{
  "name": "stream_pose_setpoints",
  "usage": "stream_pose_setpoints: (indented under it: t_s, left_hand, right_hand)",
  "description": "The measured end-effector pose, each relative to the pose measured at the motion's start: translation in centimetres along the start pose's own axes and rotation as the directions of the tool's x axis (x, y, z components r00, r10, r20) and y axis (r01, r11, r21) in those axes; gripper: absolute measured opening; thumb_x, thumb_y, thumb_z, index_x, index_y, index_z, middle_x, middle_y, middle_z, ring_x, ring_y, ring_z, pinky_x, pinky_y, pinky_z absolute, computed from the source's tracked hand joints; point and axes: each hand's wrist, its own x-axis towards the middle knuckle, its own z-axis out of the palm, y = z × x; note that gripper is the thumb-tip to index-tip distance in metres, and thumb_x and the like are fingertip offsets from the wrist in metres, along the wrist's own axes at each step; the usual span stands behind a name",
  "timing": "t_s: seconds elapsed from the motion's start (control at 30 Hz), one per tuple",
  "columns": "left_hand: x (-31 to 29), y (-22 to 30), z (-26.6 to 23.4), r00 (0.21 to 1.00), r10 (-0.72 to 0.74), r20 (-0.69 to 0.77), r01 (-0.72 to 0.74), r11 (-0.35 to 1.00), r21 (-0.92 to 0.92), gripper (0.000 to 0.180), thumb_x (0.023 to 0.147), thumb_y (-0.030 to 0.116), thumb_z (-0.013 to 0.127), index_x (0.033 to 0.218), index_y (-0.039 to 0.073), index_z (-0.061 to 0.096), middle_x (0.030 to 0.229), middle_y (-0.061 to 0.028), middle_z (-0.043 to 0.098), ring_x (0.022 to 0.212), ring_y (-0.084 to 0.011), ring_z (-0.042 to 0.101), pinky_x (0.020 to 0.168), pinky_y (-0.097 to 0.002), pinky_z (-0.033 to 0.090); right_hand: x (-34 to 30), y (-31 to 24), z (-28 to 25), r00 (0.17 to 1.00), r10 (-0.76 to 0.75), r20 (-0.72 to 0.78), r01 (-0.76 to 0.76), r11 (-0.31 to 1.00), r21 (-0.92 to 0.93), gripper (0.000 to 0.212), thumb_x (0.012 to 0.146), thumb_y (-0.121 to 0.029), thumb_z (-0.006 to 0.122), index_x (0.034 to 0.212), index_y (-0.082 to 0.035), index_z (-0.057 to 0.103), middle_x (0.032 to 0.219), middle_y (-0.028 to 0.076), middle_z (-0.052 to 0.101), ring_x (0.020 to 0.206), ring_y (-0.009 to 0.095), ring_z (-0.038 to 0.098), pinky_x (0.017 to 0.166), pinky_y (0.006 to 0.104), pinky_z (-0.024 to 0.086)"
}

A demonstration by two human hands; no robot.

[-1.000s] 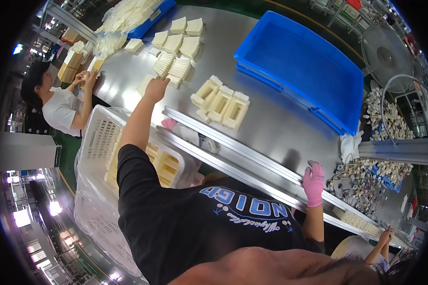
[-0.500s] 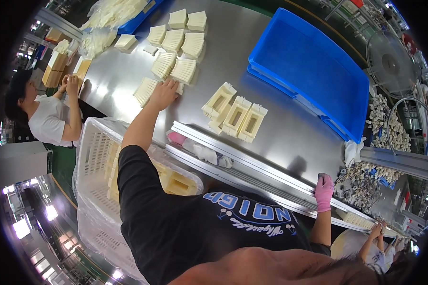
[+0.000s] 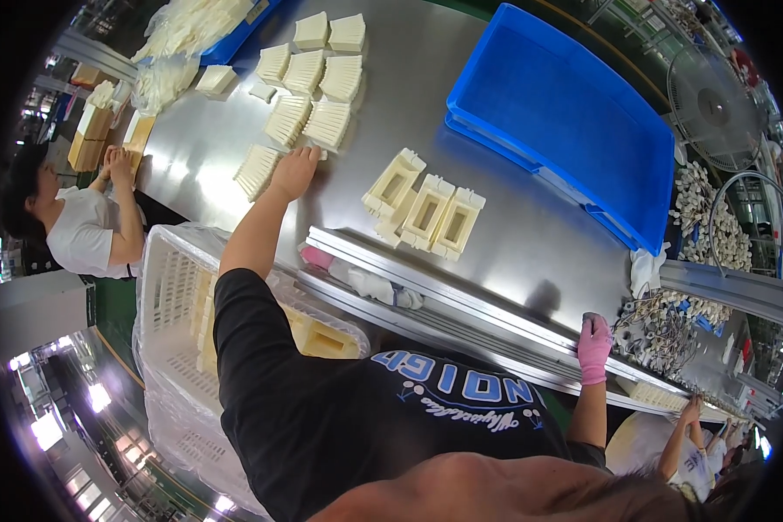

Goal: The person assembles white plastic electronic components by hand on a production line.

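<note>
1. Left hand (image 3: 296,172): palm down, fingers bent over a cream piece (image 3: 324,155) on the metal table (image 3: 378,104), just ahead of the near edge. Only a sliver visible past the fingertips; cannot tell if gripped or merely touched.
2. Right hand (image 3: 594,339): pink-gloved, fingers bunched, at the near-edge rails (image 3: 461,304). Cannot tell whether closed on anything.
3. Orientation: long axis of the covered piece hidden, cannot tell. On neighbouring ribbed blocks (image 3: 327,124), ribs running roughly near to far, far ends leaning right. Hollow frames (image 3: 428,211) with long axes near-left to far-right, openings up.
4. Counts: eight fan-shaped blocks in the loose group beyond and left of the left hand; one lone block (image 3: 215,80) farther left; one small chip (image 3: 263,91) between. Three hollow frames with openings visible, side by side, right of the left hand. One large blue tray (image 3: 565,113) on the right.
5. Materials: cream matt blocks, ridged tops, tapered outlines. Boxy frames with rectangular slots. Smooth blue plastic for the tray, shiny grey sheet for the table. White perforated crate (image 3: 176,278) with clear film, more cream frames inside.
</note>
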Motion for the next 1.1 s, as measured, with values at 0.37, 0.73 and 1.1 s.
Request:
stream_pose_setpoints:
  t_s: [0.37,0.73,1.1]
  left_hand:
    - [4.5,-1.3,-3.4,0.987,0.073,-0.141,-0.074,0.997,0.005,0.062,0.066,0.013,0.061,0.122,0.011,0.036,0.120,-0.0116,0.040,0.113,-0.0259,0.037,0.092,-0.0379,0.033]
    - [7.3,1.1,-4.3,0.988,-0.058,0.140,0.075,0.989,-0.126,0.103,0.053,0.040,0.071,0.132,0.005,0.015,0.122,-0.0248,0.034,0.116,-0.0340,0.034,0.099,-0.0408,0.023]
    - [4.8,4.7,-3.5,0.977,-0.201,0.072,0.213,0.913,-0.347,0.100,0.052,0.040,0.067,0.128,-0.004,0.020,0.112,-0.0225,0.042,0.104,-0.0336,0.043,0.089,-0.0380,0.035]
  right_hand:
    - [0.1,0.2,0.1,1.000,0.007,0.005,-0.007,1.000,-0.006,0.013,0.077,-0.011,0.049,0.080,-0.002,0.057,0.079,0.013,0.056,0.073,0.028,0.054,0.068,0.0345,0.042]
    - [-0.3,-0.2,0.1,1.000,0.012,-0.017,-0.011,1.000,0.023,0.014,0.077,-0.011,0.048,0.079,-0.001,0.057,0.076,0.014,0.057,0.073,0.029,0.054,0.067,0.0351,0.042]
    - [-0.2,0.5,0.3,0.999,-0.014,-0.039,0.012,0.999,-0.041,0.016,0.078,-0.015,0.048,0.081,-0.003,0.058,0.077,0.015,0.058,0.073,0.029,0.055,0.067,0.0353,0.041]
